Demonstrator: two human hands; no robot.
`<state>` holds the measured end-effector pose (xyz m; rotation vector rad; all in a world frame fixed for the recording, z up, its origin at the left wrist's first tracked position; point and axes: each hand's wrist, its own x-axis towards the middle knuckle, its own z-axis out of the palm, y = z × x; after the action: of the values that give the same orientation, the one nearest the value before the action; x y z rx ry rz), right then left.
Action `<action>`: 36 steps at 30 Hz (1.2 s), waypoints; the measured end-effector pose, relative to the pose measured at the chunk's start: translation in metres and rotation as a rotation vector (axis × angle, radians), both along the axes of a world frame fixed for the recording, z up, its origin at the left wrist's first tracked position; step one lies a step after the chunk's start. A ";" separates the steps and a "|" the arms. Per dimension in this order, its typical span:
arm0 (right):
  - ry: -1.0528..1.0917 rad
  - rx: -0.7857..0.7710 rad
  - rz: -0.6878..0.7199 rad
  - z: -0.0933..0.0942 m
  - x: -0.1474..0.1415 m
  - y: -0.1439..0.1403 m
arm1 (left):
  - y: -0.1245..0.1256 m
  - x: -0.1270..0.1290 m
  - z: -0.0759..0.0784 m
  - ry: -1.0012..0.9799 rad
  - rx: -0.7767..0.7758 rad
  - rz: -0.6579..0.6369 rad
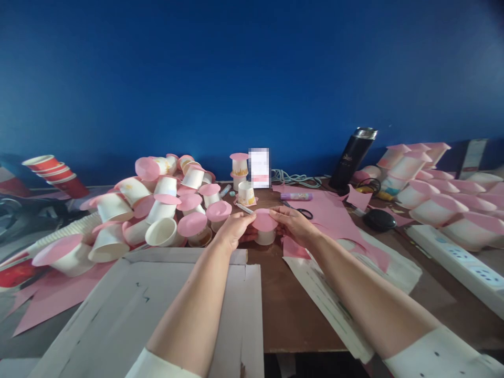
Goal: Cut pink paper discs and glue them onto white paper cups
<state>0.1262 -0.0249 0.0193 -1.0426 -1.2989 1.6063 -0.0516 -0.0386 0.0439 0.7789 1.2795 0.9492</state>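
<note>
- Your left hand (235, 227) and right hand (293, 223) both pinch the rim of a pink disc (264, 220), pressing it onto a white cup (266, 237) that stands on the table (283, 310), just past the cardboard (157, 304).
- Both hands are closed on the disc; neither grips the cup itself.
- If you press unevenly, the disc could seat off-centre or crease, since it looks like thin paper.
- With no hand on its wall, the cup could tip or slide under a sideways push.
- A pen (244, 209) lies just beyond your left fingers; a nudge may roll it.
- The cup pile (157, 215) to your left looks loosely heaped, so a swinging elbow could topple it.
- Scissors (303, 212) sit near your right hand; mind them when you pull back.
</note>
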 end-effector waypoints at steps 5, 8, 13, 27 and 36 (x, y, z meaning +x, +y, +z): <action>-0.107 0.120 -0.066 0.000 -0.001 -0.002 | -0.001 0.000 -0.001 0.025 0.018 0.011; -0.284 0.298 -0.226 0.003 0.000 -0.006 | 0.000 0.000 -0.001 0.062 0.036 -0.004; -0.652 0.850 -0.295 0.004 0.001 -0.010 | 0.000 0.001 -0.001 0.108 0.056 -0.031; -0.943 1.051 -0.290 -0.002 -0.007 -0.014 | -0.001 0.001 -0.002 0.113 0.086 -0.027; -0.980 1.024 -0.293 -0.003 -0.009 -0.015 | 0.003 0.002 -0.012 0.270 0.184 -0.032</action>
<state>0.1177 -0.0400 0.0167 -1.2294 -2.0930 -0.0085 -0.0500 -0.0358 0.0321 1.0970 1.4205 0.9683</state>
